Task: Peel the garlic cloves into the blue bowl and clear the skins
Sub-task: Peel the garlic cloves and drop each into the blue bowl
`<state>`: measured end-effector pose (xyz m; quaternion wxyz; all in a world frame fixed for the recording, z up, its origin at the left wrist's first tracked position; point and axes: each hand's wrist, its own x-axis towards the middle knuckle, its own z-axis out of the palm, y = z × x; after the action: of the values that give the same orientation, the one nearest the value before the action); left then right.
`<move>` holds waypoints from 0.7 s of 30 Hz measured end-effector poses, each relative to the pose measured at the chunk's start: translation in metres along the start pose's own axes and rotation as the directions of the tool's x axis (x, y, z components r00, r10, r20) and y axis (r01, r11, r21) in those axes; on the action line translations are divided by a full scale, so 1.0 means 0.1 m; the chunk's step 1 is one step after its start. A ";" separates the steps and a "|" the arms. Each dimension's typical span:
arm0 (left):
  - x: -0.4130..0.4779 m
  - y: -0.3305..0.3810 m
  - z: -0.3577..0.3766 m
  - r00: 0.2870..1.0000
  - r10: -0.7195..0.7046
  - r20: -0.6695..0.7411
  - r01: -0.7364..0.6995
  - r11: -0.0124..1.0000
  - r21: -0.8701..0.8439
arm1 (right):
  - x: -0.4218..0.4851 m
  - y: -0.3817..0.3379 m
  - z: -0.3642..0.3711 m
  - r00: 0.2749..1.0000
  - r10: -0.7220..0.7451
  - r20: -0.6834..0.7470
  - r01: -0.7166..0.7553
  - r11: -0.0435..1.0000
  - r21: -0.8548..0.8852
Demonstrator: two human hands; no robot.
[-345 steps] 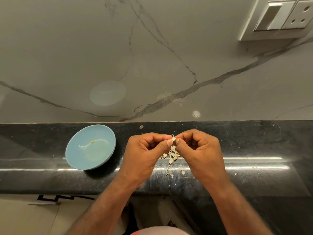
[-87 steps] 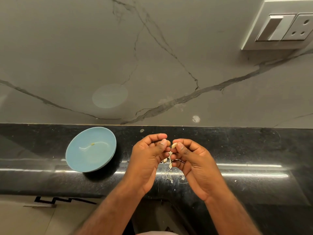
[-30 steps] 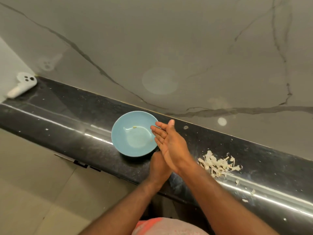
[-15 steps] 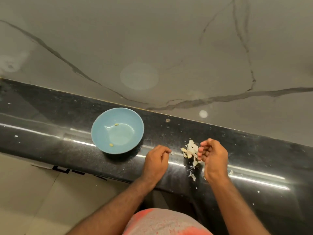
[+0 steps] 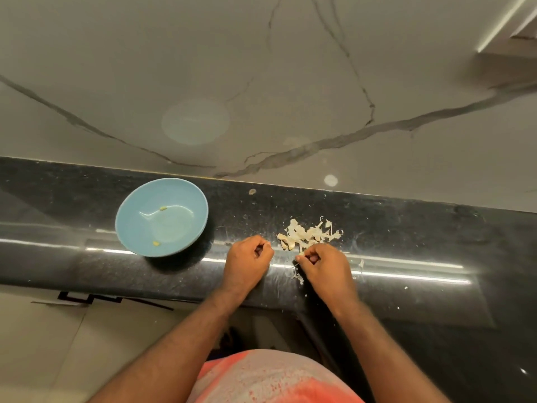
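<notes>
The blue bowl (image 5: 136,228) stands on the black counter at the left, with two small yellowish garlic bits (image 5: 156,243) inside. A pile of pale garlic skins (image 5: 308,234) lies to its right. My left hand (image 5: 248,264) rests on the counter between bowl and pile, its fingers curled closed, and nothing shows in it. Just below the pile, my right hand (image 5: 324,267) pinches a small pale garlic piece (image 5: 301,253) at its fingertips. Whether that piece is a clove or a skin I cannot tell.
Loose skin flakes (image 5: 297,276) lie near the counter's front edge (image 5: 116,292) and to the right of my right hand. A marble-look wall (image 5: 261,82) rises right behind the narrow counter. The floor lies below at the left.
My right hand left the bowl, went right to the skin pile and closed on a pale piece. A second garlic bit now lies in the bowl. My left hand stayed curled by the pile.
</notes>
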<state>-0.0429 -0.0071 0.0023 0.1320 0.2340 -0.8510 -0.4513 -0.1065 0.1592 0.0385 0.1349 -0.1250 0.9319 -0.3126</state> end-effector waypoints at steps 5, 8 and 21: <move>-0.02 0.03 0.01 0.999 0.012 -0.038 -0.010 0.998 0.059 | 0.02 -0.02 0.05 0.996 -0.085 0.027 0.088 0.989 -0.119; -0.03 0.07 0.01 0.999 -0.032 -0.027 0.034 0.996 0.088 | 0.03 0.02 0.05 0.996 -0.085 0.012 0.085 0.995 -0.060; -0.33 1.07 0.07 0.948 -0.212 0.238 0.309 0.792 -0.526 | -0.19 -0.05 -0.45 0.998 -0.020 0.056 -0.034 0.589 0.808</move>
<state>-0.0473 0.0666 0.0866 0.0593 0.2623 -0.6496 -0.7111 -0.1026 0.1866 0.0795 0.2056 -0.0558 0.6849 -0.6968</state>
